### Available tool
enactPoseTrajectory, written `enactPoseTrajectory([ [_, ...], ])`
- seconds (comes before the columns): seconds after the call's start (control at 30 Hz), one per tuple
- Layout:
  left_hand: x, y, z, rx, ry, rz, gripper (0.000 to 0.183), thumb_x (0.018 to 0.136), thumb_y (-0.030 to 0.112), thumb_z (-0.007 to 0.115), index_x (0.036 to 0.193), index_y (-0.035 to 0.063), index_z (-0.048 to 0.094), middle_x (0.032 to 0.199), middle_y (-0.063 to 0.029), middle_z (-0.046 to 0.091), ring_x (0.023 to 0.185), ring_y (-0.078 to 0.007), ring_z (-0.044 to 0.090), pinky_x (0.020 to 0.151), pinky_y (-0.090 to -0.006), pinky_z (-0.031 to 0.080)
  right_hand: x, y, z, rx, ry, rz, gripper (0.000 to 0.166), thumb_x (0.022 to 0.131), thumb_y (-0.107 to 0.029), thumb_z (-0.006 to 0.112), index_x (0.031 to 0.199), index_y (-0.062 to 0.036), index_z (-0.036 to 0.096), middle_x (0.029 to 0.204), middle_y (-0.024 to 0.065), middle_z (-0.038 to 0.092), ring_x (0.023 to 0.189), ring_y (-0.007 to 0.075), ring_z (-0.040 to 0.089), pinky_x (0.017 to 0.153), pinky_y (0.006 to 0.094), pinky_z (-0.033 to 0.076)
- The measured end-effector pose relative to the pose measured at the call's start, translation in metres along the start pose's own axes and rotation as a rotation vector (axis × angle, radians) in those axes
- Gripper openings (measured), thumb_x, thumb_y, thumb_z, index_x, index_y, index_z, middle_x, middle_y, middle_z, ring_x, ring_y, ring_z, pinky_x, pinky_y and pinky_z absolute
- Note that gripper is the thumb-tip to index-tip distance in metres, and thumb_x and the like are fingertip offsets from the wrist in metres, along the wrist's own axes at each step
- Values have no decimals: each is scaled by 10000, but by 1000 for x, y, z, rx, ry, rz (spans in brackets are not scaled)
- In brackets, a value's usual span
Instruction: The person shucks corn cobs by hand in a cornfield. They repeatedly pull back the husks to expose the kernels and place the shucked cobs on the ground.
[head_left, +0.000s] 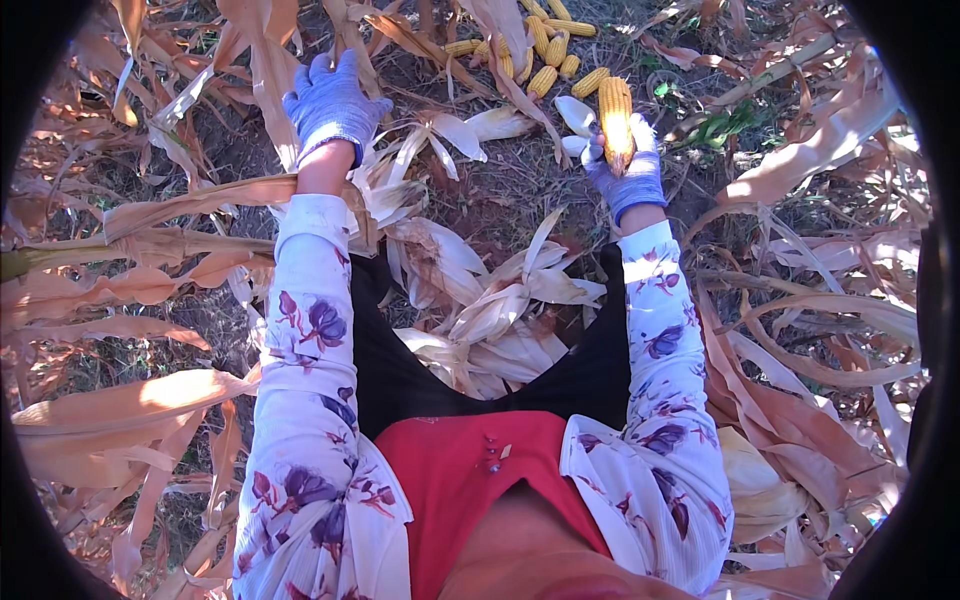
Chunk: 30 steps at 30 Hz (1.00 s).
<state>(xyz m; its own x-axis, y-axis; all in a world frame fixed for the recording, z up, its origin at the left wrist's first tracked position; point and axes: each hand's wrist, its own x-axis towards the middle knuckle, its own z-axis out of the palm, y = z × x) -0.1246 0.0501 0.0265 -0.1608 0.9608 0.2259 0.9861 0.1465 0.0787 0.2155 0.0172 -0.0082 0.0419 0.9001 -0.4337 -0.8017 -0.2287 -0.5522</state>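
My right hand (632, 184), in a grey-blue knit glove, grips a husked yellow corn cob (616, 120). The cob points away from me, its darker butt end near the palm. Pale husk leaves (575, 116) show just left of that hand. On the other side, my gloved left hand (330, 105) has its fingers apart, back upward, beside an upright dry corn leaf (271, 82). Nothing shows in it, though its palm is hidden. Beyond the hands a pile of husked corn cobs (555, 51) lies on the ground, partly behind a hanging dry leaf.
Stripped pale husks (487, 330) lie heaped between my legs, with more husks (397, 176) near my left wrist. A dry corn stalk (150, 246) runs in from the left, against my left forearm. Dry leaves (810, 322) crowd the right side. Some green weeds (724, 127) grow there.
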Motion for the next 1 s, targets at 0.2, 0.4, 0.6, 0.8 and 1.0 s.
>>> enactPoseTrajectory([
  [0.2,-8,43,27,-805,-223,243,537,733,239,725,1208,89,525,1168,-108,557,1028,-232,558,901,-313,434,11,8,-12,-15,-97,91,394,776,-369,620,1043,-101,509,851,60,527,642,200,533,518,294,485],
  [0.4,-30,81,17,-1547,-627,34,428,784,109,680,1179,28,537,1049,-53,611,923,-142,589,822,-274,473,-1,35,2,-204,-49,140,350,791,-286,640,1036,-76,503,865,82,532,657,194,539,551,300,509],
  [0.6,-17,62,29,-1945,-513,-347,297,803,109,640,1085,56,565,951,-70,639,808,-193,623,692,-307,508,-6,121,-34,-268,159,537,371,790,-311,672,1038,-93,503,833,71,517,638,207,527,520,303,488],
  [0.8,-18,57,26,-2006,-523,-412,319,816,103,622,1119,55,535,958,-95,637,827,-215,627,702,-317,514,-32,186,-81,-388,367,726,283,817,-301,644,1014,-140,519,858,75,518,626,211,508,469,302,456],
  [1.0,-21,58,25,-1988,-545,-370,286,825,122,616,1100,73,558,964,-76,643,838,-202,628,719,-314,508,32,99,-25,-222,165,53,264,848,-259,592,1053,-125,494,850,41,538,636,197,569,502,307,482],
])
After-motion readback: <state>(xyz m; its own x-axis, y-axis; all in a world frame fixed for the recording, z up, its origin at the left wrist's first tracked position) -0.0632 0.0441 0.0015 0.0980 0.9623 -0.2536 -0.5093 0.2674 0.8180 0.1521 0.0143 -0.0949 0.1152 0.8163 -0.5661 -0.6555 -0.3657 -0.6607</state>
